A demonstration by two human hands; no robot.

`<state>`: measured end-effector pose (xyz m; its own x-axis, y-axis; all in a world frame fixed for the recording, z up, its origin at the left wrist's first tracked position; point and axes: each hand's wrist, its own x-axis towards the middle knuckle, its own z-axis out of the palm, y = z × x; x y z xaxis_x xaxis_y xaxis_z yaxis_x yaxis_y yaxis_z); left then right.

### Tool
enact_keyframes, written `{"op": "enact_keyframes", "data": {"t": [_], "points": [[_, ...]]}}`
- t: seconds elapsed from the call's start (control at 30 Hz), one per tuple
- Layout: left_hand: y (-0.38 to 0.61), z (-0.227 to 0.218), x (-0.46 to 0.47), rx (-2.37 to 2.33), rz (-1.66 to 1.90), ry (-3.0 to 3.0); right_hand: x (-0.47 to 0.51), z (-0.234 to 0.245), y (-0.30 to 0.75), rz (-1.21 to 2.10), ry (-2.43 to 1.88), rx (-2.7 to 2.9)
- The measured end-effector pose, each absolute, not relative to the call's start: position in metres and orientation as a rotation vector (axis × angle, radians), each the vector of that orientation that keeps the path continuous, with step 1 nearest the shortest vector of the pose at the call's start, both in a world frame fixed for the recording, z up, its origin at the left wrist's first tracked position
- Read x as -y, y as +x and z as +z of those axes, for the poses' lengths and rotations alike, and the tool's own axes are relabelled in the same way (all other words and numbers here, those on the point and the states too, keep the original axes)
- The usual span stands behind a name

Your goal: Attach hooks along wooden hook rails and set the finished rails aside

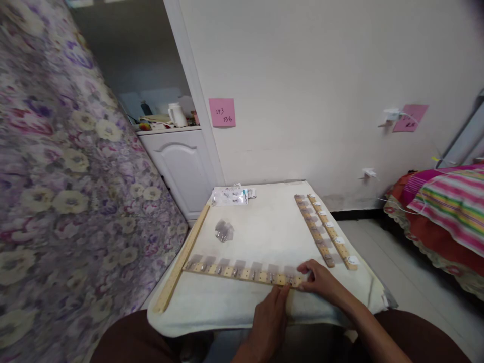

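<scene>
A wooden strip with rows of holes [245, 274] lies crosswise near the front of the cloth-covered table. Along it sit several translucent grey tabs, each with a small metal piece. My left hand [269, 313] presses its closed fingers against the strip's front edge, near the right end. Curled around that same end is my right hand [319, 280], thumb at the front and index finger by the last tab [290, 273]. Any small part between the fingertips is too small to make out. Beyond the strip lies a pile of similar loose tabs [224, 231].
A bare wooden strip [177, 275] runs along the table's left edge. At the right lie a strip with grey tabs [313, 229] and one with white tabs [333, 233]. Clear packaging [230, 196] rests at the back left. A floral curtain [75, 166] hangs at the left.
</scene>
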<state>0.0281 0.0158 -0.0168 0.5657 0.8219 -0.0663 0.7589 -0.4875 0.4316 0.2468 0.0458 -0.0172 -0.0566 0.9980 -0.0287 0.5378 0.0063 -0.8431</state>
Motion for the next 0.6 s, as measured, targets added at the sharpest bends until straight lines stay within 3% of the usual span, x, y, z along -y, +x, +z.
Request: {"op": "enact_keyframes", "data": {"t": [0.3, 0.6], "points": [[0.008, -0.018, -0.007, -1.072, 0.393, 2.454, -0.031, -0.014, 0.222, 0.633, -1.828, 1.740], [-0.022, -0.038, 0.013, -1.168, -0.011, 2.367, -0.029, -0.017, 0.221, 0.632, -1.761, 1.745]]}}
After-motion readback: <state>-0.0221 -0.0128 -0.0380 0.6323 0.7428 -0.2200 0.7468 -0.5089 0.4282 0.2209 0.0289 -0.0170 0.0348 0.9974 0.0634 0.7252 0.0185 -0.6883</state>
